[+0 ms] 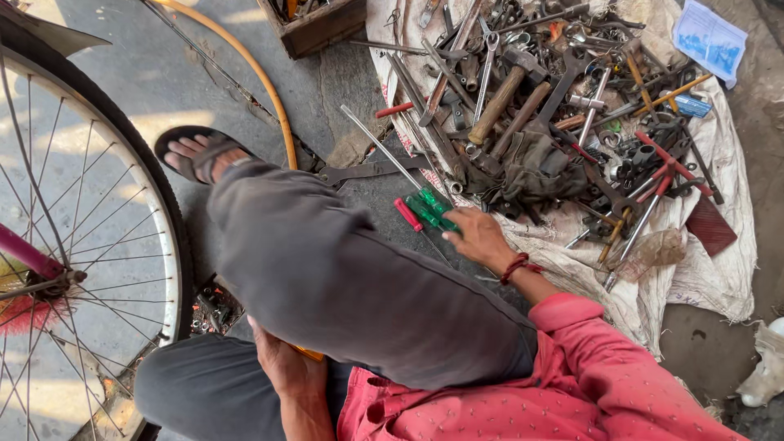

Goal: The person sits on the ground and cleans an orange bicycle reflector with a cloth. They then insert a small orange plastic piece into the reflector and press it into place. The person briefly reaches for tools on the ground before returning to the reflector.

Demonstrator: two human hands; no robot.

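Green-handled steel screwdrivers [433, 208], probably light and stiff, are lying mid-frame; right hand [476, 237] is closing fingers around their handles.

We cannot see our left hand [282, 363] fingers, tucked beneath the grey trouser leg [343, 286]; under them, an orange thing [309, 353] barely shows.

Soft daylight, sharp, mild edge distortion

Dense tool pile [555, 106] right; bicycle wheel [82, 229] left.
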